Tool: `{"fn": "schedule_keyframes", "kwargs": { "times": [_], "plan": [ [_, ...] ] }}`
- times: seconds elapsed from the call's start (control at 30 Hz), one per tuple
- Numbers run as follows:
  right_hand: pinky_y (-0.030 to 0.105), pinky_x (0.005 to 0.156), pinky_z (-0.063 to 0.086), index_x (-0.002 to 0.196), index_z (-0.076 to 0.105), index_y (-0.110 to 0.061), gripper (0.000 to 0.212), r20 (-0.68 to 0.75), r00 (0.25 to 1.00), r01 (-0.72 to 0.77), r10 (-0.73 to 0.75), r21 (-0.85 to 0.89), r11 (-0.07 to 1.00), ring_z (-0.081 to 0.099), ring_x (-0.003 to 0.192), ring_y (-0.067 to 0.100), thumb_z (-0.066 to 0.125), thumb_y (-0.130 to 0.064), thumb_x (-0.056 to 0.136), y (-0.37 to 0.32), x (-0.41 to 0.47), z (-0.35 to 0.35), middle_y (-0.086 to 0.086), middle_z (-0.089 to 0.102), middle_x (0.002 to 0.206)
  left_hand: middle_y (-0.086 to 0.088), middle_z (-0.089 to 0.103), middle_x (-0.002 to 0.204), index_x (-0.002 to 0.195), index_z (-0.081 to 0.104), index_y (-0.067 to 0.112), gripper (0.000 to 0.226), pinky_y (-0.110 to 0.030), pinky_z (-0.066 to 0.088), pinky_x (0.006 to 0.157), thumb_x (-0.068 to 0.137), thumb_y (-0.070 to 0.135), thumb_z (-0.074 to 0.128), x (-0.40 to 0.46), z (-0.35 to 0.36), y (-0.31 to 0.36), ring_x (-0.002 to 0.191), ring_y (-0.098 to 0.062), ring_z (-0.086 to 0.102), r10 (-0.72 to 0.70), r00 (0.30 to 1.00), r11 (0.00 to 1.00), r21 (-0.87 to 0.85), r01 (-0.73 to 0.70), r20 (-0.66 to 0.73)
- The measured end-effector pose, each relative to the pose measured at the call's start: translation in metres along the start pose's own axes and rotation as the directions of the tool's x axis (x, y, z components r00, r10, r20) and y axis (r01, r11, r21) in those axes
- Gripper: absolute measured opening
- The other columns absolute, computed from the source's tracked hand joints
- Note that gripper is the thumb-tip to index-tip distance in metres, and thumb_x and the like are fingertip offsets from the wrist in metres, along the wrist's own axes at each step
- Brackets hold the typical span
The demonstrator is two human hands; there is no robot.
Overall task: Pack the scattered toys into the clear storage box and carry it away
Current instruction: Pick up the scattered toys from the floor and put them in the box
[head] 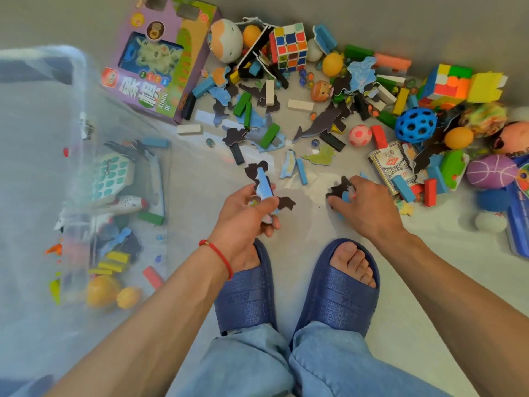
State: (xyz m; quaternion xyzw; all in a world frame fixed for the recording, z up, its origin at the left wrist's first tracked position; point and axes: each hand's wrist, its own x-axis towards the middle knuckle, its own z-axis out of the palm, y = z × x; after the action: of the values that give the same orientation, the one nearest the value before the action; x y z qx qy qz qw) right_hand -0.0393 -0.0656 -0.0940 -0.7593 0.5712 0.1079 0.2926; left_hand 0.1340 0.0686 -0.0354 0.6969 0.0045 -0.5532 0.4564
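- On the floor at the person's left stands the clear storage box (77, 90), already partly filled: blocks, yellow balls and flat pieces show through its wall, so the packing is underway, by my reading, with most toys still out
- The left hand (246, 213) grips a bunch of flat puzzle pieces (264, 186), dark backs and blue faces fanned between thumb and fingers, held above the floor and ready to go across to the box
- The right hand (363, 204) is down on the floor with fingers curled over a few more dark puzzle pieces (340, 186); whether it has them pinched or is only raking them together I cannot tell
- To do this well, I would gather those thin pieces into a stack before lifting, since flat card is hard to pick off a smooth floor one at a time
- Then drop both handfuls low inside the box, so they do not scatter
- Beyond lies the main heap: a pack of playing cards (393, 164) just beside the right hand, a blue holed ball (415, 124), two puzzle cubes, coloured blocks and a purple game carton (160, 58) near the box
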Motion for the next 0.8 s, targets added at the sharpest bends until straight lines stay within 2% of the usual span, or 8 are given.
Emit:
{"fn": "schedule_keyframes", "kwargs": {
  "times": [0.07, 0.17, 0.3, 0.37, 0.43, 0.6, 0.7, 0.8],
  "plan": [
    [0.030, 0.055, 0.040, 0.094, 0.063, -0.007, 0.040, 0.107, 0.990, -0.115, 0.096, 0.194, 0.974, 0.060, 0.072, 0.024, 0.072, -0.046, 0.085, 0.001, -0.016, -0.011, 0.012, 0.068, 0.085, -0.014, 0.056, 0.083, 0.112, 0.061, 0.006, 0.017, -0.028, 0.039, 0.045, 0.096, 0.003, 0.056, -0.033, -0.007, 0.007, 0.055, -0.021, 0.054, -0.039, 0.999, 0.994, -0.097, 0.041, 0.020],
    [0.022, 0.039, 0.039, 0.106, 0.065, 0.000, 0.035, 0.448, 0.893, -0.336, 0.053, 0.584, 0.739, 0.069, 0.065, 0.021, 0.072, -0.031, 0.091, -0.029, -0.046, -0.047, 0.017, 0.071, 0.082, -0.018, 0.056, 0.082, 0.097, 0.058, 0.010, 0.007, -0.030, 0.042, 0.050, 0.096, 0.005, 0.053, -0.088, -0.026, 0.026, 0.060, -0.027, 0.058, -0.024, 1.000, 0.968, -0.248, 0.028, 0.016],
    [0.027, 0.059, 0.061, 0.118, 0.054, -0.014, 0.028, 0.653, 0.695, -0.343, -0.301, 0.669, 0.659, 0.072, 0.085, 0.026, 0.067, -0.016, 0.093, -0.126, -0.085, -0.113, 0.023, 0.071, 0.103, -0.014, 0.059, 0.083, 0.092, 0.055, 0.008, 0.004, -0.030, 0.048, 0.049, 0.095, 0.005, 0.055, -0.165, -0.073, 0.054, 0.067, -0.030, 0.065, 0.145, 0.983, 0.914, -0.366, -0.176, -0.113],
    [0.029, 0.065, 0.062, 0.113, 0.051, -0.021, 0.027, 0.690, 0.593, -0.263, -0.415, 0.653, 0.710, 0.070, 0.084, 0.026, 0.066, -0.011, 0.093, -0.186, -0.107, -0.141, 0.023, 0.071, 0.106, -0.015, 0.062, 0.086, 0.097, 0.056, 0.008, 0.005, -0.029, 0.053, 0.052, 0.095, 0.004, 0.054, -0.198, -0.105, 0.065, 0.068, -0.028, 0.066, 0.204, 0.941, 0.888, -0.352, -0.294, -0.272],
    [0.028, 0.066, 0.061, 0.114, 0.057, -0.009, 0.022, 0.703, 0.537, -0.121, -0.467, 0.612, 0.782, 0.070, 0.085, 0.024, 0.066, -0.012, 0.094, -0.241, -0.129, -0.151, 0.020, 0.070, 0.105, -0.014, 0.064, 0.086, 0.098, 0.057, 0.008, 0.006, -0.033, 0.058, 0.058, 0.096, 0.004, 0.053, -0.221, -0.140, 0.069, 0.070, -0.028, 0.067, 0.218, 0.880, 0.881, -0.303, -0.364, -0.421],
    [0.051, 0.091, 0.056, 0.110, 0.051, -0.001, 0.028, 0.738, 0.527, -0.104, -0.422, 0.549, 0.829, 0.067, 0.106, 0.038, 0.062, -0.022, 0.096, -0.336, -0.189, -0.135, 0.020, 0.056, 0.118, -0.023, 0.056, 0.103, 0.096, 0.058, 0.003, 0.012, -0.054, 0.055, 0.090, 0.087, 0.006, 0.066, -0.256, -0.203, 0.068, 0.091, -0.039, 0.061, 0.080, 0.882, 0.913, -0.320, -0.252, -0.465],
    [0.048, 0.093, 0.055, 0.139, 0.046, -0.017, 0.068, 0.639, 0.607, -0.054, -0.472, 0.626, 0.778, 0.065, 0.110, 0.030, 0.074, -0.045, 0.083, -0.350, -0.193, -0.121, 0.009, 0.056, 0.133, -0.021, 0.057, 0.094, 0.106, 0.056, 0.004, 0.019, -0.051, 0.054, 0.093, 0.089, 0.010, 0.061, -0.266, -0.215, 0.065, 0.096, -0.042, 0.061, 0.033, 0.881, 0.914, -0.342, -0.217, -0.471],
    [0.049, 0.104, 0.048, 0.152, 0.033, -0.006, 0.069, 0.711, 0.595, -0.124, -0.375, 0.542, 0.831, 0.053, 0.128, 0.040, 0.061, -0.036, 0.096, -0.344, -0.182, -0.120, 0.024, 0.043, 0.148, -0.017, 0.058, 0.090, 0.097, 0.056, 0.008, 0.005, -0.049, 0.050, 0.099, 0.093, 0.008, 0.054, -0.267, -0.205, 0.070, 0.093, -0.037, 0.062, 0.075, 0.877, 0.911, -0.325, -0.253, -0.474]
  ]
}}
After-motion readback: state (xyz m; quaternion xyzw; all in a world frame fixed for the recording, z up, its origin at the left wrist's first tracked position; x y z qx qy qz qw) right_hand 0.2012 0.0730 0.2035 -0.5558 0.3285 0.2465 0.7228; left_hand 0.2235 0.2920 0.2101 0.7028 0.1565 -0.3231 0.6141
